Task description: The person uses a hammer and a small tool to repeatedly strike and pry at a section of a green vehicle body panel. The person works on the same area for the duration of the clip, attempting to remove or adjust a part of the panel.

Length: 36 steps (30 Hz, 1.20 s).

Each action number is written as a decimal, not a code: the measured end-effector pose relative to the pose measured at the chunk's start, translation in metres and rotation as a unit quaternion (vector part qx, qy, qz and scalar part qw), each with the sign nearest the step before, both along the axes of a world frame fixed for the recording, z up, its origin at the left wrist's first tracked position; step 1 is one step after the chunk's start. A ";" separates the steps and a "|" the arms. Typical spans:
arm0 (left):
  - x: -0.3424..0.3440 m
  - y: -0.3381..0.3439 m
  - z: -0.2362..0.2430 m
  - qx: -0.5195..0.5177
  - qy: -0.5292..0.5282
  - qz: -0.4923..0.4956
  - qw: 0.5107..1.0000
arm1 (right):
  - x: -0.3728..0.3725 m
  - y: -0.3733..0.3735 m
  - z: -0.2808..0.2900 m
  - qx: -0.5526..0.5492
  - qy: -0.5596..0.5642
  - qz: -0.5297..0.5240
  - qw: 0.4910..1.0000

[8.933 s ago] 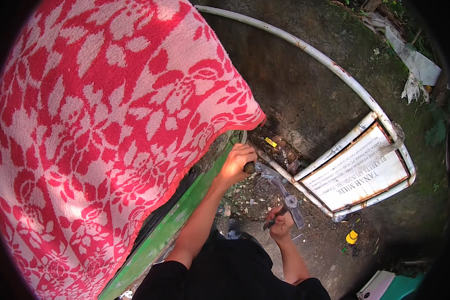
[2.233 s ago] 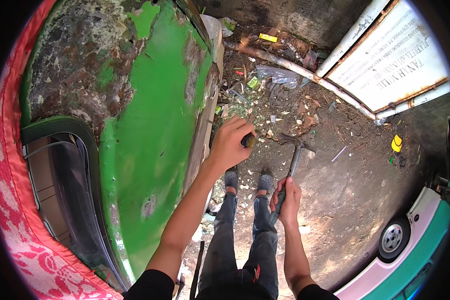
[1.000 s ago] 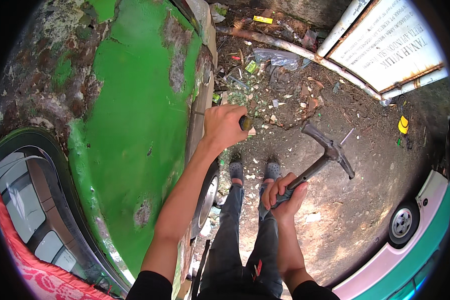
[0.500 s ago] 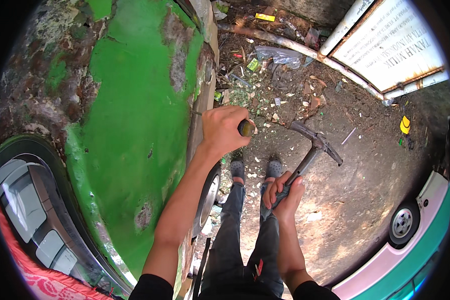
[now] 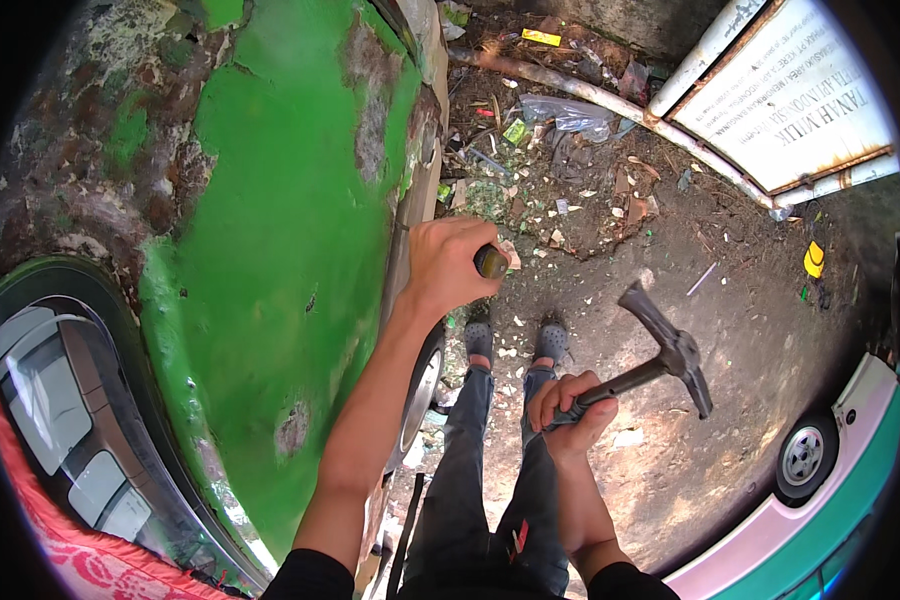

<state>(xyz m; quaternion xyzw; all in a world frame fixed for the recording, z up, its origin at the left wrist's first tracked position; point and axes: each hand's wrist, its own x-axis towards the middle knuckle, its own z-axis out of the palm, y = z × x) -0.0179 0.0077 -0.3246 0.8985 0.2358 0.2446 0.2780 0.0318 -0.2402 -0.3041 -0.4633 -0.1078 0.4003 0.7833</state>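
Note:
My left hand (image 5: 452,265) is closed round a screwdriver (image 5: 491,261), its dark amber-ended handle sticking out to the right. A short bit of thin shaft shows on the other side of the fist, pointing at the edge of a green car body panel (image 5: 280,240); whether the tip touches is hard to tell. In my right hand (image 5: 575,415) a metal hammer (image 5: 635,378) is gripped by its handle. The hammer's head is out to the right, apart from the screwdriver and the car. The panel's paint is broken by rough brown and grey patches.
Litter and paint chips (image 5: 560,205) lie on the ground ahead of my feet. A white sign (image 5: 790,90) on a rusty pipe frame stands at the far right. A pink and green vehicle (image 5: 835,480) is at the right; a car wheel (image 5: 422,395) is beside my legs.
The hammer has swung away to the right, its head now lower and farther from the screwdriver. My left hand stays at the panel's edge.

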 end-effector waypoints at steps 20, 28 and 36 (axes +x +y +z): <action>0.005 0.004 0.010 0.009 -0.011 -0.045 0.999 | -0.013 -0.007 -0.007 -0.017 -0.017 0.015 1.000; 0.006 0.002 0.005 0.011 0.003 -0.037 0.999 | -0.008 -0.001 -0.020 -0.084 -0.023 0.011 0.996; 0.008 0.001 0.005 0.019 0.011 -0.044 0.999 | -0.014 0.005 -0.036 -0.157 -0.112 0.092 0.977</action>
